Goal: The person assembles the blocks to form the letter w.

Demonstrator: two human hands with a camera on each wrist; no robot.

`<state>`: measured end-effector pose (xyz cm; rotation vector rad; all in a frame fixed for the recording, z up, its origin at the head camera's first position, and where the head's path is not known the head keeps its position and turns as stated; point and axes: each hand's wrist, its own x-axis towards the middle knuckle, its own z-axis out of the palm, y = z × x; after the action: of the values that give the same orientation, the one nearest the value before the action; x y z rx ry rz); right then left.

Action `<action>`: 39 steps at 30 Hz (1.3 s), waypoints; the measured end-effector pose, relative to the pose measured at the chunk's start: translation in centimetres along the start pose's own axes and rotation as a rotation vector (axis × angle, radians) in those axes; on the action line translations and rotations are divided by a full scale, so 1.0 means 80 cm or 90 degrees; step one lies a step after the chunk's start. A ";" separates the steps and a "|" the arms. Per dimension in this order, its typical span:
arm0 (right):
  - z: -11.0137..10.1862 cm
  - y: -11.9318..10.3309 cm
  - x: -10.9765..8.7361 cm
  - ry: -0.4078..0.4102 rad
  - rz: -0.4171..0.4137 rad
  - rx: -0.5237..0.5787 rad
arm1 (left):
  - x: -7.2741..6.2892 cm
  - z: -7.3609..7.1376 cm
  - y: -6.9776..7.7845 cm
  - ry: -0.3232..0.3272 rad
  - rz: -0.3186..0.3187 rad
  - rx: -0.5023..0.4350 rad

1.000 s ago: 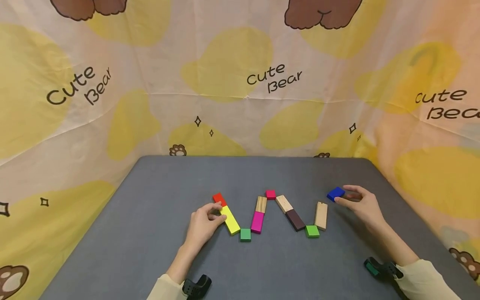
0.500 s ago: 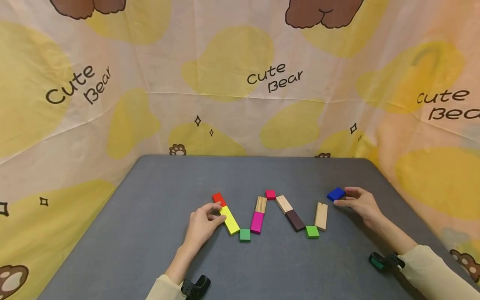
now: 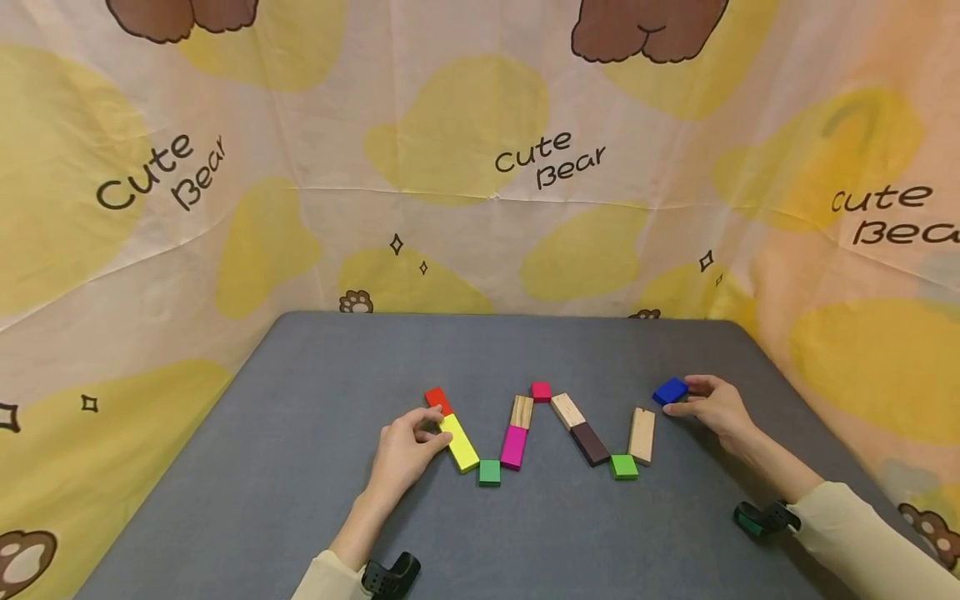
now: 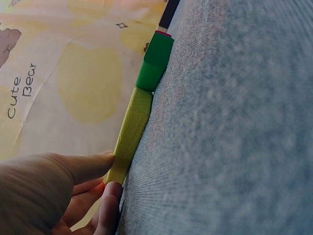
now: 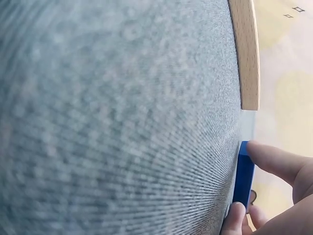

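On the grey table, wooden blocks form a zigzag. My left hand (image 3: 403, 450) is at its left end, where a red block (image 3: 438, 400) meets a long yellow block (image 3: 460, 446). In the left wrist view, thumb and fingers hold the end of the yellow block (image 4: 132, 120). At the right end, my right hand (image 3: 717, 410) pinches a blue block (image 3: 670, 391) lying on the table, thumb at its near corner, fingers at its far side. A gap separates it from the upright-running plain wood block (image 3: 642, 435), also seen in the right wrist view.
Between the hands lie a green block (image 3: 490, 473), a magenta block (image 3: 514, 447), a striped wood block (image 3: 522, 411), a pink-red block (image 3: 541, 392), a pale wood block (image 3: 567, 408), a dark brown block (image 3: 590, 443) and a light green block (image 3: 623, 467). A patterned cloth (image 3: 450, 125) hangs behind.
My right hand has shifted slightly left, and the blue block has moved a little with it. The left hand stays at the yellow block; the other blocks keep their arrangement.
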<state>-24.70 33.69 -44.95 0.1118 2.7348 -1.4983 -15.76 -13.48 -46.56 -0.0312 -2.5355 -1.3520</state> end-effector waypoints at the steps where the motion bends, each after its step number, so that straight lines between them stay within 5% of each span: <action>1: 0.000 0.000 0.000 0.000 0.003 0.002 | 0.000 0.000 0.000 -0.001 0.001 0.000; 39: -0.004 -0.008 0.009 -0.007 0.025 -0.022 | 0.000 0.000 0.000 0.002 0.003 0.000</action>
<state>-25.50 33.62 -44.27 0.1546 2.7325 -1.4362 -15.74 -13.49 -46.56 -0.0355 -2.5315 -1.3499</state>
